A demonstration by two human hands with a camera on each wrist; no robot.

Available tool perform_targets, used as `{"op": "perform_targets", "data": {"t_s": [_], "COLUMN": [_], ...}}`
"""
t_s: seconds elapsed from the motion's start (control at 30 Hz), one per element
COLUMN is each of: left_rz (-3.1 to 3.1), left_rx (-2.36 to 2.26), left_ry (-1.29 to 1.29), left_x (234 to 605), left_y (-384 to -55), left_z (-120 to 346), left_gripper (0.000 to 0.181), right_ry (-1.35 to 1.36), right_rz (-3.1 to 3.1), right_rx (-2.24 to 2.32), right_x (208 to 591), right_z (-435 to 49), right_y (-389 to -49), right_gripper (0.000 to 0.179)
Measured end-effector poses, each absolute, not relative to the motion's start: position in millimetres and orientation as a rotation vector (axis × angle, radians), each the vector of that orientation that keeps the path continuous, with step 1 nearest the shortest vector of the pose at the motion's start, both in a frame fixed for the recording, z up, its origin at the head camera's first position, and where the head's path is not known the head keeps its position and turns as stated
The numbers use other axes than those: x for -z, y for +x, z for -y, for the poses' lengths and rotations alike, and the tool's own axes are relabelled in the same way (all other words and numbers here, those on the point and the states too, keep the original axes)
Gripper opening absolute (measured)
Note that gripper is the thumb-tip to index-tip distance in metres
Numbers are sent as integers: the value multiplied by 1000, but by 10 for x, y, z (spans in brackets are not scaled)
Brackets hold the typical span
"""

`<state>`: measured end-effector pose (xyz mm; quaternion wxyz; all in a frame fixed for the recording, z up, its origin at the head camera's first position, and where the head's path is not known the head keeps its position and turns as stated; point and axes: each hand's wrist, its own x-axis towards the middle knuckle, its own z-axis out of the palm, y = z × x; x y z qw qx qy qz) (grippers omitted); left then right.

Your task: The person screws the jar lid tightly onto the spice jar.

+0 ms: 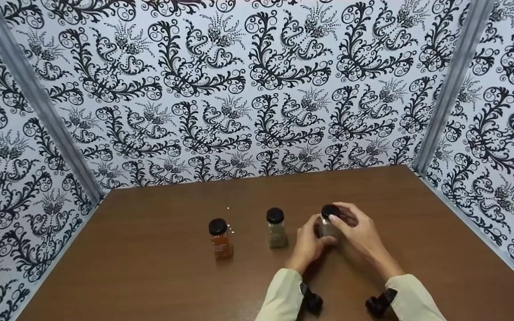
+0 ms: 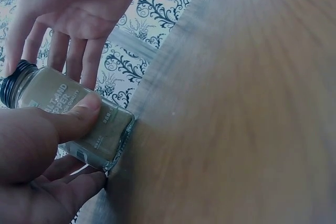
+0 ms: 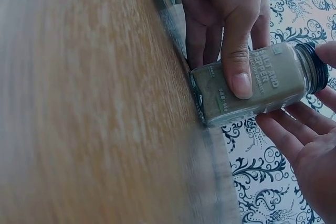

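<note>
A glass salt and pepper jar point(image 1: 327, 229) with grey-brown contents stands on the table; its label reads in the right wrist view. My left hand point(image 1: 307, 244) grips the jar's body, with the thumb point(image 3: 240, 74) across the label and the fingers behind. On the black lid point(image 3: 314, 69), my right hand point(image 1: 360, 229) has its thumb and fingers at either side, pinching it. Other fingers of that hand point(image 2: 79, 17) extend along the jar's far side. The lid is on the jar's neck.
To the left of the hands stands a black-lidded jar of green contents point(image 1: 277, 235). Farther left is a jar of orange contents point(image 1: 221, 246), with small bright specks near it. Patterned walls point(image 1: 257, 111) border the brown table point(image 1: 159, 285) at the back and sides.
</note>
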<state>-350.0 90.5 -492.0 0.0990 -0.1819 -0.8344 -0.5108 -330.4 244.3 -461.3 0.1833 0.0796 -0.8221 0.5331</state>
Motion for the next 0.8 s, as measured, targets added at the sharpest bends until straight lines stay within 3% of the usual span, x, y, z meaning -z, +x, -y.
{"op": "perform_targets", "data": {"t_s": [0.2, 0.8], "left_rz": [2469, 2475], "left_rx": [1509, 1483], "left_ry": [-543, -560], "left_x": [4920, 4926], "left_y": [-3501, -3500], "left_z": [-902, -900], "left_gripper": [56, 55], "right_ry": [236, 275], "right_rz": [2302, 2255], "right_rx": [-1548, -1561], "right_x": [4614, 4602], "right_z": [-2445, -2436], "right_y": [-3302, -3291], "right_gripper": [43, 35]}}
